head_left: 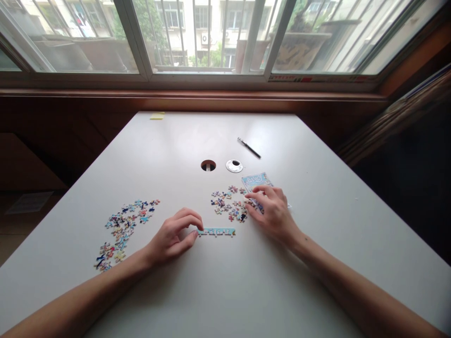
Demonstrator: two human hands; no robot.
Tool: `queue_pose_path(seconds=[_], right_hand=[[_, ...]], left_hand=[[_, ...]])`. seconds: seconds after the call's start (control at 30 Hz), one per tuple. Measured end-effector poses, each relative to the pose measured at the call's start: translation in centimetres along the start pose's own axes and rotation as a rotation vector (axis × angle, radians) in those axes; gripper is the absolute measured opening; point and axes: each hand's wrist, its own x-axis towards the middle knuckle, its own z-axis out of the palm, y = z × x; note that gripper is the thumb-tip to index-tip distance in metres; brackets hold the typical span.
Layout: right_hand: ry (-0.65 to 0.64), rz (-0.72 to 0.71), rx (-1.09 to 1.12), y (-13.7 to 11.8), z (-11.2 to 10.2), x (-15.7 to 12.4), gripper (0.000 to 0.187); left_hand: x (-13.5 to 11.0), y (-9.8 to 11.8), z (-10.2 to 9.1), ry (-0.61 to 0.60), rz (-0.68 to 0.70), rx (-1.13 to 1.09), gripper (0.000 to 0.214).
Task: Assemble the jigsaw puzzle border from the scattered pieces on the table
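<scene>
A short strip of joined jigsaw puzzle pieces, light blue along its top, lies on the table. My left hand is at the strip's left end, its thumb and index finger closed on that end. My right hand is over the right edge of a loose pile of puzzle pieces. Between its thumb and index finger is a small pale puzzle piece, partly hidden. Beneath the right hand lies a light-blue picture card, mostly covered by the fingers.
A larger scatter of puzzle pieces lies left of my left forearm. Farther back are a round cable hole, its silver cover, a black pen and a yellow paper slip. The white table ends below the window.
</scene>
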Motion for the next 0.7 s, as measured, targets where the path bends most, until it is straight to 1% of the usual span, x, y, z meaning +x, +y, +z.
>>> queue_pose_path(seconds=[0.07,0.2,0.27,0.4,0.43,0.47,0.6,0.7], right_hand=[[-0.036,0.035,-0.031,0.7,0.4,0.1,0.014],[0.000,0.053,-0.044,1.0,1.1,-0.1,0.013],[0.043,0.044,-0.035,1.2,1.1,-0.1,0.013],[0.179,0.062,0.004,1.5,0.7,0.4,0.016],[0.188,0.063,0.006,1.5,0.5,0.5,0.016],[0.177,0.059,-0.002,1.4,0.4,0.5,0.016],[0.065,0.031,-0.071,1.1,0.5,0.4,0.014],[0.051,0.049,-0.065,1.3,1.0,0.1,0.011]], left_hand=[[0.0,0.0,0.1,0.005,0.001,-0.002,0.017],[0.0,0.1,0.1,0.001,0.013,-0.001,0.016],[0.0,0.1,0.2,-0.003,0.013,0.007,0.016],[0.0,0.1,0.2,-0.005,0.018,0.018,0.015],[0.0,0.1,0.2,-0.006,0.024,0.018,0.015],[0.0,0.1,0.2,-0.007,0.030,0.018,0.015],[0.1,0.1,0.3,-0.004,0.049,0.019,0.016],[0.1,0.2,0.3,-0.002,0.058,0.020,0.016]])
